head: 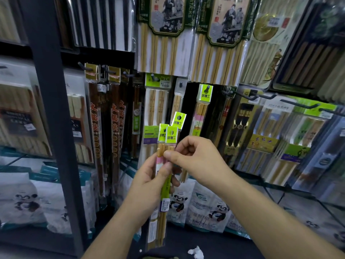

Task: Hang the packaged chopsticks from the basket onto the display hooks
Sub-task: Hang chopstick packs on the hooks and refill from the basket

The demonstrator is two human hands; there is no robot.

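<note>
Three green-topped chopstick packs (162, 217) standing upright, left grip (149, 184) curling round them; right grip (197, 156) pinching one near top; matching pack (202, 109) hanging on display hook (206, 89).

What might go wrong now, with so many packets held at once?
The left hand grips several clear chopstick packets with lime-green header cards fanned loosely; as the right hand pinches one free, others may slip. The matching hung packet sits among crowded neighbours, so threading the hook could knock them.

"JOY-HER" on hanging pack header (276, 106)
</note>
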